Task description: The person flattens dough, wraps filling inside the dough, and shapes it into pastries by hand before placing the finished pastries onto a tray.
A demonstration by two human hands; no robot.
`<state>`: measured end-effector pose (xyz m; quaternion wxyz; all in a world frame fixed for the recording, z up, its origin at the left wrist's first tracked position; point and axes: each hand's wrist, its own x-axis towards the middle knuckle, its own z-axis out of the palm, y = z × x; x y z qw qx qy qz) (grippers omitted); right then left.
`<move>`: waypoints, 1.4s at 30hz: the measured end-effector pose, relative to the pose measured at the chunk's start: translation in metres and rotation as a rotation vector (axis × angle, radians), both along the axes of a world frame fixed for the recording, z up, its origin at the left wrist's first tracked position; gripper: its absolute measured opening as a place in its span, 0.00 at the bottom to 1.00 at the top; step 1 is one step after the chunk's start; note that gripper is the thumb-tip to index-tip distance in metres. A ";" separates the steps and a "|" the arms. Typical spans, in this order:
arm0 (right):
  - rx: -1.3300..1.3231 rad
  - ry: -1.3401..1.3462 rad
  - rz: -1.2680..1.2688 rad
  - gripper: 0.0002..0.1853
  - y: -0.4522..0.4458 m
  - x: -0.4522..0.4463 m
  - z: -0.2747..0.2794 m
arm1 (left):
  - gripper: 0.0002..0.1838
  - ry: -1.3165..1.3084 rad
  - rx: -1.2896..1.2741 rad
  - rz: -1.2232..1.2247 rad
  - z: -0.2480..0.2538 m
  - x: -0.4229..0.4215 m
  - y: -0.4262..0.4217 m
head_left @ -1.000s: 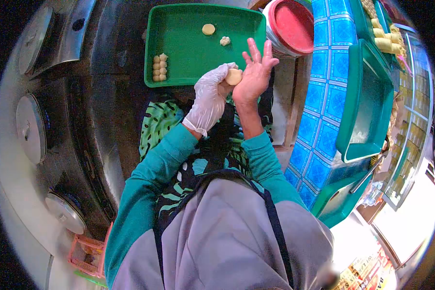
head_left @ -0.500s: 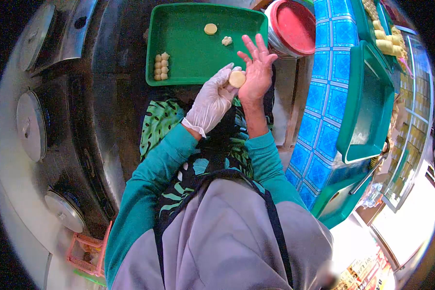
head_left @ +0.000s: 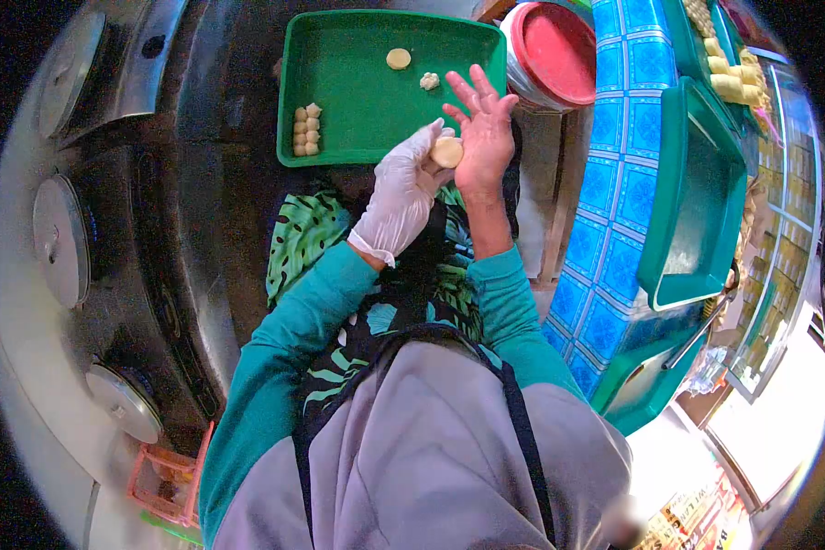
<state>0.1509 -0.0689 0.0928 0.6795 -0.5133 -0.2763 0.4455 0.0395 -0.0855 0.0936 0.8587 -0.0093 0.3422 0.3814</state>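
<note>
Between my hands is a round, pale yellow dough disc [head_left: 446,152]. My left hand [head_left: 403,190], in a thin white glove, grips the disc's left side with curled fingers. Against its right edge rests the palm of my bare right hand [head_left: 484,145], fingers spread and pointing up. Just beyond them lies a green tray [head_left: 357,92]. Inside it are another flat disc [head_left: 398,59], a small crumbly lump [head_left: 429,82] and, at the lower left, several small dough balls [head_left: 306,129] in two columns.
A bucket with a red lid [head_left: 559,50] stands right of the tray. A blue tiled counter [head_left: 605,211] holds a green basin [head_left: 697,202] and yellow rolls [head_left: 738,84]. Round metal lids [head_left: 60,240] sit along the dark surface at left. A pink basket [head_left: 162,486] is at lower left.
The fingers of my right hand have tilted slightly leftward. The disc has shifted a little between my hands and now shows more of its flat face than a second ago.
</note>
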 end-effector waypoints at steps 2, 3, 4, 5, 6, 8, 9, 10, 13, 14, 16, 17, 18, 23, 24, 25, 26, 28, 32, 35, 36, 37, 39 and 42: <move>-0.015 0.027 -0.010 0.45 0.001 0.002 0.000 | 0.20 0.155 0.148 -0.079 0.005 0.001 0.000; -0.014 0.018 -0.006 0.45 0.002 0.003 0.000 | 0.21 0.317 0.296 -0.155 0.005 0.000 0.000; -0.014 0.011 -0.002 0.44 0.001 0.001 0.000 | 0.21 0.320 0.294 -0.153 0.004 0.000 -0.002; -0.014 0.013 0.000 0.44 0.000 0.000 0.000 | 0.21 0.326 0.285 -0.110 0.003 0.001 -0.003; 0.056 0.043 -0.043 0.44 0.001 -0.001 0.000 | 0.21 0.330 0.281 -0.066 0.001 0.003 -0.003; 0.127 0.072 -0.089 0.44 -0.002 -0.002 0.002 | 0.19 0.266 0.225 0.033 -0.002 0.007 -0.005; 0.138 -0.029 -0.095 0.44 -0.006 -0.007 0.005 | 0.18 0.204 0.167 0.132 -0.002 0.008 -0.005; 0.148 -0.130 -0.101 0.44 -0.007 -0.011 0.007 | 0.18 0.204 0.171 0.133 -0.001 0.009 -0.005; 0.162 -0.199 -0.082 0.44 -0.012 -0.016 0.005 | 0.17 0.287 0.211 0.014 0.004 0.011 -0.010; 0.166 -0.124 -0.114 0.44 -0.010 -0.016 0.004 | 0.16 0.360 0.264 0.015 0.006 0.012 -0.009; 0.180 -0.124 -0.101 0.44 -0.012 -0.018 0.008 | 0.16 0.438 0.316 0.018 0.006 0.010 -0.010; 0.197 -0.129 -0.091 0.44 -0.010 -0.018 0.010 | 0.16 0.425 0.298 0.019 0.004 0.010 -0.008; 0.203 -0.130 -0.090 0.44 -0.009 -0.017 0.011 | 0.15 0.411 0.278 0.018 0.003 0.010 -0.007; 0.163 -0.087 -0.070 0.43 -0.011 -0.013 0.004 | 0.13 0.429 0.176 -0.053 -0.005 0.005 -0.002; 0.164 -0.086 -0.071 0.43 -0.010 -0.013 0.002 | 0.12 0.468 0.179 -0.081 -0.004 0.003 -0.001; 0.146 -0.057 -0.081 0.43 -0.008 -0.012 -0.001 | 0.12 0.468 0.180 -0.080 -0.003 0.003 -0.002; 0.127 -0.027 -0.090 0.43 -0.006 -0.011 -0.003 | 0.13 0.408 0.131 -0.074 -0.001 0.003 -0.004; 0.122 0.038 -0.094 0.43 0.002 -0.003 -0.008 | 0.13 0.345 0.085 -0.067 0.001 0.002 -0.004; 0.155 0.167 -0.108 0.41 0.003 0.012 -0.010 | 0.17 0.169 0.051 -0.113 -0.009 -0.004 -0.004; 0.164 0.009 -0.100 0.41 -0.010 0.000 0.003 | 0.17 0.162 0.119 -0.047 -0.011 0.001 -0.005; 0.142 -0.040 -0.058 0.42 -0.013 -0.005 0.000 | 0.17 0.207 0.162 -0.050 -0.012 0.005 -0.008; 0.135 -0.042 -0.062 0.42 -0.015 -0.006 -0.002 | 0.17 0.205 0.156 -0.055 -0.014 0.007 -0.011; 0.118 -0.022 -0.107 0.42 -0.015 -0.004 -0.005 | 0.17 0.189 0.215 -0.036 -0.012 0.013 -0.013; 0.134 0.105 -0.222 0.43 -0.006 0.011 -0.007 | 0.15 0.146 0.154 -0.057 -0.005 0.006 -0.011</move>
